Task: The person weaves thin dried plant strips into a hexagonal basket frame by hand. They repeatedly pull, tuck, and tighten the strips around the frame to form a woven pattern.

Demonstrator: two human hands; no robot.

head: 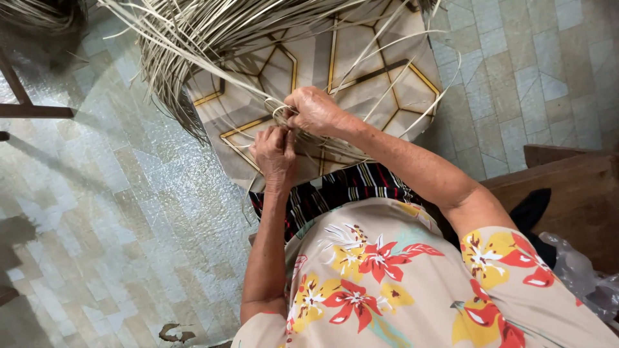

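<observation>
A big bundle of pale dried straw strips (pixel 213 32) fans out from the top of the view over a patterned mat (pixel 361 58) with gold hexagon lines. My left hand (pixel 274 149) pinches a few thin strips near the mat's front edge. My right hand (pixel 316 109) sits just above it, fingers closed around a small loop of the same strips. The two hands nearly touch. Loose strips (pixel 412 109) curve off to the right across the mat.
Pale tiled floor (pixel 116 212) spreads to the left and back right. A wooden bench or box (pixel 567 187) stands at right with dark cloth and clear plastic (pixel 580 270) beside it. Dark wooden legs (pixel 26 106) show at far left.
</observation>
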